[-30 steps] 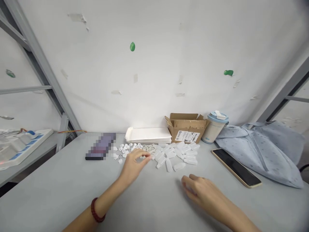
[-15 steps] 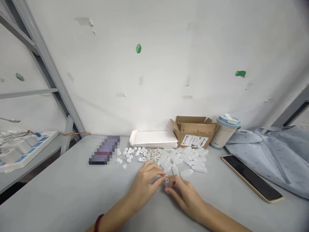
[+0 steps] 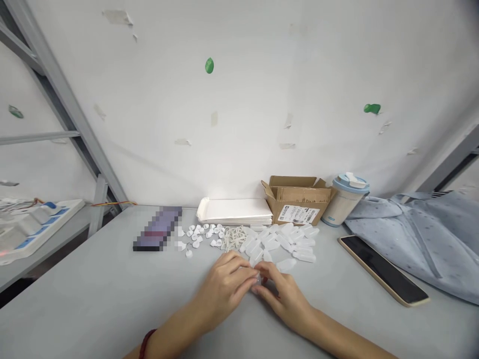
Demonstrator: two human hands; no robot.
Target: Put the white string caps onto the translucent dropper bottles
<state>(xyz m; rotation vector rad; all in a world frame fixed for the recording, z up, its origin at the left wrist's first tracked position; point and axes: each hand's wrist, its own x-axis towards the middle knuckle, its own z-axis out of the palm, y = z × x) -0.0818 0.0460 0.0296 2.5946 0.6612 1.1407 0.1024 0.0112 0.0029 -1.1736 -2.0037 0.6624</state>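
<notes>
A small translucent plastic piece sits between my two hands just above the grey table. My right hand grips it from the right, thumb below and forefinger curled over the top. My left hand is closed, its fingertips pressed together against the left side of the piece. Whatever those left fingertips pinch is hidden. Beyond my hands lies a pile of similar translucent pieces. Left of it are a heap of thin off-white cords and several small white caps.
A stack of white envelopes, an open cardboard box and a blue-lidded cup stand along the wall. A phone and blue-grey cloth lie right. A pixelated dark object and a power strip are left.
My left fingers have moved in over the translucent piece and now cover more of it. My right forefinger has curled closer. The whole view has shifted slightly.
</notes>
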